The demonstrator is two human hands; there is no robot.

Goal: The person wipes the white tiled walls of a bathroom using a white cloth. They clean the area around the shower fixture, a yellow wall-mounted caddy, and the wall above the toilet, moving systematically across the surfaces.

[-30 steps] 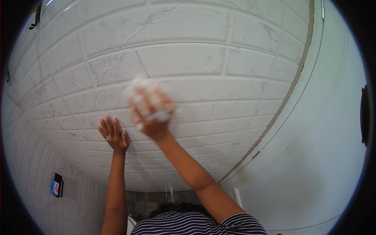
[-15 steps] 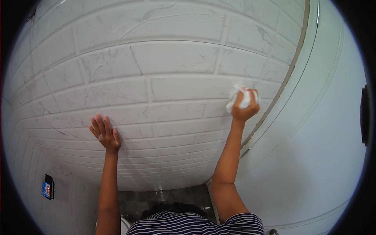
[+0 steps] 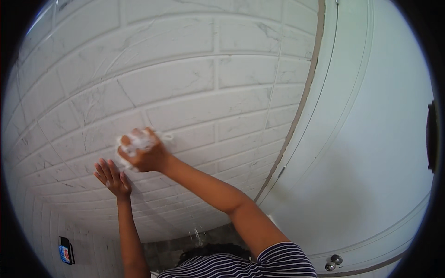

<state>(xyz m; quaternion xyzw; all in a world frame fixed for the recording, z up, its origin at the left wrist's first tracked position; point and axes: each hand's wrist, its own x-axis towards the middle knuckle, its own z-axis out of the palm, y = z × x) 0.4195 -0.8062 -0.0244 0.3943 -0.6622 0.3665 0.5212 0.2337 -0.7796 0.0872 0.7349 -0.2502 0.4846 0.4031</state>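
A white tiled wall [image 3: 183, 109] with grey veining and brick-shaped panels fills most of the view. My right hand [image 3: 153, 156] is closed around a crumpled white cloth [image 3: 139, 140] and presses it against the wall, left of the middle. White foam seems to lie on the cloth and fingers. Just below and to the left, my left hand [image 3: 113, 180] rests flat on the tiles with its fingers spread, holding nothing. Thin wet-looking streaks show on the tiles above the hands.
To the right stands a white door [image 3: 371, 139] with a round metal knob [image 3: 333, 265] low down; a rough brownish strip edges the wall beside it. A small black holder with a blue package [image 3: 66, 251] hangs on the side wall at lower left. Dark grey floor shows below.
My right hand has swept the cloth from the right side of the wall leftward, close to my left hand. The view has shifted; my left hand stays flat on the tiles.
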